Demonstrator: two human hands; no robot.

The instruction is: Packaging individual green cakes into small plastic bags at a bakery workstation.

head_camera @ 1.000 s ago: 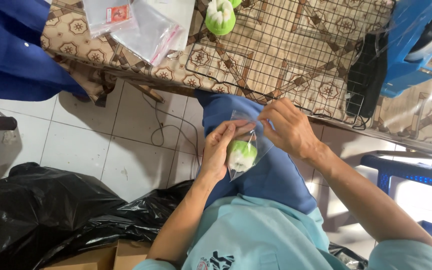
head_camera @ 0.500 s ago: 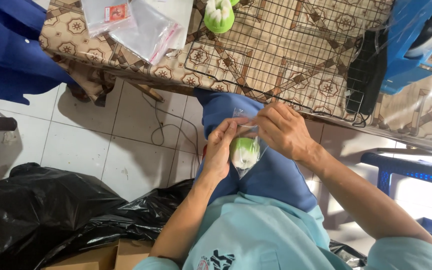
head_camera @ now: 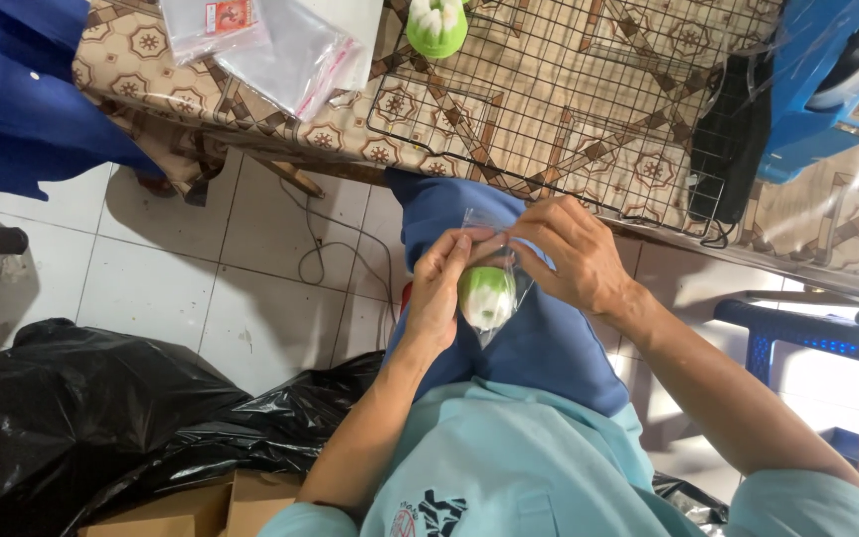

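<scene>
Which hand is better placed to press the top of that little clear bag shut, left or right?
Probably the right hand: its fingertips already pinch the top edge of the clear bag. The left hand cups the side, steadying the green and white piece inside.

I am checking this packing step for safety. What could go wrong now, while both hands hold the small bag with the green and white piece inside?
1. The clear bag is held only at its top edge by the left hand and right hand, over the lap; a slip could drop the green and white piece to the tiled floor.
2. Pinching the top may squeeze or mark the piece, if it is soft.
</scene>
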